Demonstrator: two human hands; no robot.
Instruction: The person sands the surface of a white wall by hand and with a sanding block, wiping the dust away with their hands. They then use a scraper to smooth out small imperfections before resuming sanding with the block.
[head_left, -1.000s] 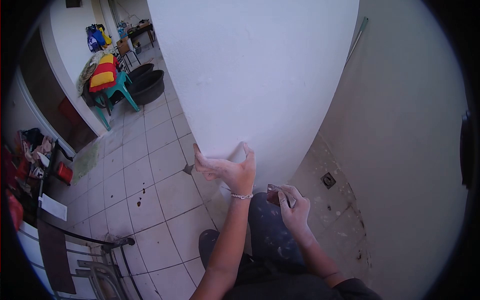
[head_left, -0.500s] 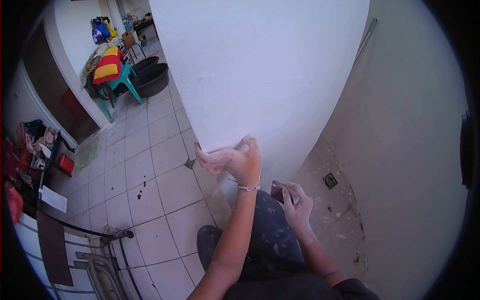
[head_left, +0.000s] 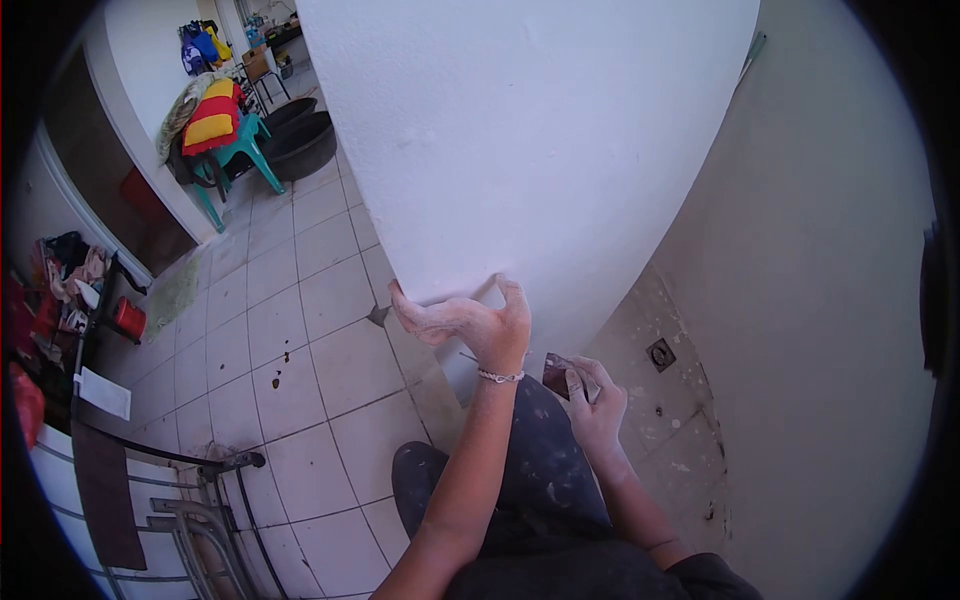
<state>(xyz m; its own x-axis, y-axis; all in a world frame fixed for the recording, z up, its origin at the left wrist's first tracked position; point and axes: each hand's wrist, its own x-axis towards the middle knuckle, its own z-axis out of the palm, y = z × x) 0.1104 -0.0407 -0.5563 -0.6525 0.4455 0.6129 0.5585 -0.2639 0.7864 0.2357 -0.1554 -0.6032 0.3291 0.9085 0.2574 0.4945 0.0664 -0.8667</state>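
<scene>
A white wall (head_left: 530, 150) ends in a vertical edge at its left. My left hand (head_left: 465, 322), coated in pale dust, rests low on this wall with its fingers around the edge and its thumb on the front face. A braided bracelet (head_left: 500, 377) circles that wrist. To the right, my right hand (head_left: 598, 402) pinches a small dark brown piece of what looks like sandpaper (head_left: 557, 375), apart from the wall. White dust covers its fingers too. My dark trousers (head_left: 545, 450) carry pale spots.
Tiled floor (head_left: 300, 340) spreads to the left. A green stool (head_left: 245, 150) with a red and yellow cushion (head_left: 213, 115) stands near black tubs (head_left: 300, 150). Metal frames (head_left: 205, 530) lie lower left. A floor drain (head_left: 660, 354) and a grey wall (head_left: 820, 300) are at the right.
The view has shifted slightly. My left hand keeps its grasp on the wall edge, and my right hand still holds the brown piece in nearly the same place.
</scene>
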